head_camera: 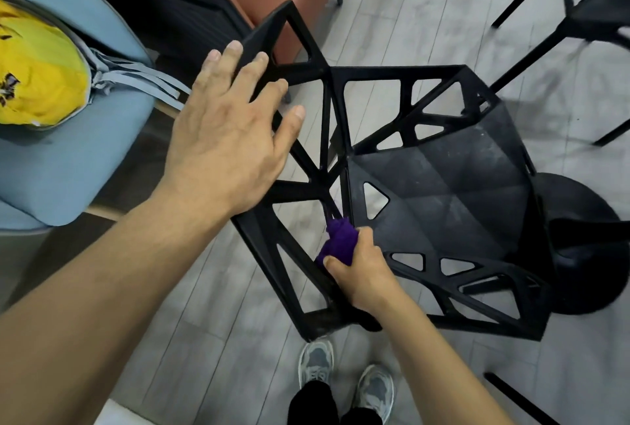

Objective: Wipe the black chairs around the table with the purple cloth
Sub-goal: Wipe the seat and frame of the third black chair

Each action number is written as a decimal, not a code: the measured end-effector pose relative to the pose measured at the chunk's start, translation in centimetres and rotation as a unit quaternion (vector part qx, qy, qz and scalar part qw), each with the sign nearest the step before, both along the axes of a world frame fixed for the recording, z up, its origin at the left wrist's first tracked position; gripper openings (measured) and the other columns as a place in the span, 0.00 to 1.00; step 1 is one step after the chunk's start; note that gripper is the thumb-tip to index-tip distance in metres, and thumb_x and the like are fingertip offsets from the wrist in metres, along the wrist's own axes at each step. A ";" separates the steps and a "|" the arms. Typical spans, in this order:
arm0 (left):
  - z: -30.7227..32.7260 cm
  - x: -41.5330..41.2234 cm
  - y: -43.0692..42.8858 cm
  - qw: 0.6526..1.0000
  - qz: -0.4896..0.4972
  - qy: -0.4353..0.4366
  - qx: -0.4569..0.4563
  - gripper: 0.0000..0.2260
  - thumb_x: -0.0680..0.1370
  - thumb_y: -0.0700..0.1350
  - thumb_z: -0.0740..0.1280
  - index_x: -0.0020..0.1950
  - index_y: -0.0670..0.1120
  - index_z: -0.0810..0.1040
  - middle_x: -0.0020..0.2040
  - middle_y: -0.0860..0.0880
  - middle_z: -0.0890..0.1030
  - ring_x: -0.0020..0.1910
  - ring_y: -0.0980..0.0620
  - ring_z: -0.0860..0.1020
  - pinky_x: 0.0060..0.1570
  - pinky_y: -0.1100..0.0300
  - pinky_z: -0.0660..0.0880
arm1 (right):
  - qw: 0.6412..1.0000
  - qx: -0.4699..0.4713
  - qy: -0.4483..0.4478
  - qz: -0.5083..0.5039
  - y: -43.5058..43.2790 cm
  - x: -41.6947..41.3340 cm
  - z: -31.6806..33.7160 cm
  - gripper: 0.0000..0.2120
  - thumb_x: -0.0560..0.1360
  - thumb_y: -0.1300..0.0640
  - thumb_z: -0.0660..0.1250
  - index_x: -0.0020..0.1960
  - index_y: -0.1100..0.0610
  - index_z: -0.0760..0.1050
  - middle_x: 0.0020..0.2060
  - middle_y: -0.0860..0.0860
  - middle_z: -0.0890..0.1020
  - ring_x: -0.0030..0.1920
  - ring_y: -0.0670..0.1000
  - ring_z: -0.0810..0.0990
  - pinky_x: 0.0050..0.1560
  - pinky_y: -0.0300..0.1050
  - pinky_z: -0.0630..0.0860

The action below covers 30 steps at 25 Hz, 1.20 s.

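left hand flat on black chair | right hand grips purple cloth

Dining area: black chair, upholstered seats

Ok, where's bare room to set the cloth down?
The chair seat, inside its lattice sides, is bare. So is the blue cushion this side of the yellow bag. The backrest is crowded: left hand, right hand with cloth.
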State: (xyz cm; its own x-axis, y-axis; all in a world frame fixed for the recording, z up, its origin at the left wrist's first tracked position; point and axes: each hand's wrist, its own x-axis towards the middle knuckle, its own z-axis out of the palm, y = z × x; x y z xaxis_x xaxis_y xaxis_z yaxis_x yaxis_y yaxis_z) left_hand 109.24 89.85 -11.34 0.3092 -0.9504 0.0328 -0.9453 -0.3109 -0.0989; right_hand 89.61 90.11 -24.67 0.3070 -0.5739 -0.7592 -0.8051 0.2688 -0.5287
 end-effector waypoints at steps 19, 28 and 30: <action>-0.2 0.8 -0.7 1.000 -0.009 -0.012 0.017 0.35 0.81 0.64 0.44 0.74 0.44 0.73 0.77 0.41 0.68 0.80 0.38 0.56 0.80 0.44 0.48 | 0.996 -0.008 -0.077 0.047 -0.7 -1.6 -1.6 0.22 0.76 0.46 0.70 0.61 0.51 0.62 0.53 0.54 0.76 0.50 0.56 0.79 0.53 0.54 0.78; -1.1 -10.1 5.2 0.999 -0.002 -0.031 0.021 0.22 0.84 0.53 0.54 0.70 0.46 0.78 0.75 0.39 0.72 0.79 0.37 0.61 0.78 0.37 0.50 | 0.982 -0.187 -0.035 0.002 -9.6 -4.0 -9.1 0.20 0.79 0.52 0.64 0.69 0.50 0.65 0.59 0.59 0.71 0.52 0.61 0.76 0.57 0.56 0.76; -2.0 -12.0 7.4 1.000 0.012 -0.016 -0.017 0.20 0.82 0.50 0.59 0.68 0.43 0.80 0.74 0.39 0.73 0.78 0.36 0.62 0.79 0.37 0.49 | 0.948 -0.279 -0.026 0.152 -11.2 -1.7 -10.8 0.23 0.79 0.49 0.65 0.72 0.49 0.65 0.61 0.60 0.69 0.55 0.64 0.75 0.58 0.59 0.76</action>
State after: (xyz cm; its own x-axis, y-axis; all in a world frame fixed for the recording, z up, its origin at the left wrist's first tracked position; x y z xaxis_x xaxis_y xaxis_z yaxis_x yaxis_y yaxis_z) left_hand 97.28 97.23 -13.39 0.3310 -0.9406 0.0756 -0.9337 -0.3381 -0.1176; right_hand 87.94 78.92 -35.49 0.5508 -0.7612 -0.3423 -0.7698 -0.3048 -0.5608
